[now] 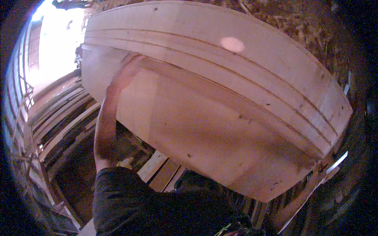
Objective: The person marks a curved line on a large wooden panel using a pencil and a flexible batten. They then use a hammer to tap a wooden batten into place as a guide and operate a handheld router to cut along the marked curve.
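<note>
While the right hand stays hidden, the left hand point(126, 72) grips the pale wooden panel's point(220, 118) upper edge

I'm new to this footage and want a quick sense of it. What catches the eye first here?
A big pale wooden panel with plank framing along its upper edge fills the middle and right. The left hand grips its left edge, arm stretched up from a dark sleeve at the bottom. Stacked planks lie lower left, under glaring daylight.
</note>
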`<state>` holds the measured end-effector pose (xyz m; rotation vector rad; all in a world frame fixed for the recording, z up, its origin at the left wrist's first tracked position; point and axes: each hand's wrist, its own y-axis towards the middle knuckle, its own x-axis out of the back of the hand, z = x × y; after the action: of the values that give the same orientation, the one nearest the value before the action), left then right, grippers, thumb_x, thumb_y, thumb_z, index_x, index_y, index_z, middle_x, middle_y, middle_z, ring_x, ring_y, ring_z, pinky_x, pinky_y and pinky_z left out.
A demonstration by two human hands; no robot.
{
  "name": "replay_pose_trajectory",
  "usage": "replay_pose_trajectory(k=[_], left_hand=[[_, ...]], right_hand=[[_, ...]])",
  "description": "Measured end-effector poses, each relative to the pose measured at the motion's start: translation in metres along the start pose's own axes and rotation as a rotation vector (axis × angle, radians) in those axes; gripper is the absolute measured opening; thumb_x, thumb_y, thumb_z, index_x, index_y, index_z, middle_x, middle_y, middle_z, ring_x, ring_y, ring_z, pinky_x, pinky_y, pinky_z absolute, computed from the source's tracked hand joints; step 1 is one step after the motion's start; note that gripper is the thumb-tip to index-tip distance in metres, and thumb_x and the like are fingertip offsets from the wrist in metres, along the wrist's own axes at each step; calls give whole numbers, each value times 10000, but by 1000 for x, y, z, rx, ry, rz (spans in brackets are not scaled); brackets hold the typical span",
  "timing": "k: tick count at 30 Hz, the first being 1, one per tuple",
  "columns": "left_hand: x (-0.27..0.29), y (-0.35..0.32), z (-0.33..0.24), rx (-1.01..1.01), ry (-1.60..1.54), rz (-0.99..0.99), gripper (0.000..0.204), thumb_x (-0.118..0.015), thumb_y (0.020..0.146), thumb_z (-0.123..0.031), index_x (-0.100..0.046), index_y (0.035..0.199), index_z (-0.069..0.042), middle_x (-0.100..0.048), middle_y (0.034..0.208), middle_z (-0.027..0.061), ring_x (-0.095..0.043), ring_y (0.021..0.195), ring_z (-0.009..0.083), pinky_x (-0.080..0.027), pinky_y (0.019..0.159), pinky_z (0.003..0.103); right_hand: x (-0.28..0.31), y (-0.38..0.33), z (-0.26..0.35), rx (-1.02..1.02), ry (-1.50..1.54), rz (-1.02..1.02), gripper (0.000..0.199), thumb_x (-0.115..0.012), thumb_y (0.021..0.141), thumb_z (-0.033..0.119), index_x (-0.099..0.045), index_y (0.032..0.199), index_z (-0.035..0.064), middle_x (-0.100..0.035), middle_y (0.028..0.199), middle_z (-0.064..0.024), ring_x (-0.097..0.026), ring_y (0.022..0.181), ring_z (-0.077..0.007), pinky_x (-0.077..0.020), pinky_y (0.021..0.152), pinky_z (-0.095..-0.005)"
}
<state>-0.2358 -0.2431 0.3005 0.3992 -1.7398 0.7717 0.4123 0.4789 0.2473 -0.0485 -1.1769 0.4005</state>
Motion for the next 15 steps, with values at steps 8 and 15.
replay_pose_trajectory(k=[8, 15], left_hand=[[12, 13, 13, -63, -3, -29, 476, -772, 811, -154, -627, 1252, -51, -587, 1289, 149, -560, 1217, 351, -490, 1033, 425], [8, 14, 14, -195, 107, -76, 504, -788, 772, -176, -638, 1237, -49, -605, 1243, 124, -596, 1170, 325, -527, 985, 417]], right_hand=[[-11, 30, 1, -22, -50, 48, 617, -749, 911, 451, -617, 1302, -9, -653, 1176, -145, -617, 1034, -249, -528, 881, -392], [-10, 35, 1, -29, -97, 58, 606, -751, 910, 446, -622, 1293, -6, -656, 1162, -139, -620, 1025, -246, -530, 873, -389]])
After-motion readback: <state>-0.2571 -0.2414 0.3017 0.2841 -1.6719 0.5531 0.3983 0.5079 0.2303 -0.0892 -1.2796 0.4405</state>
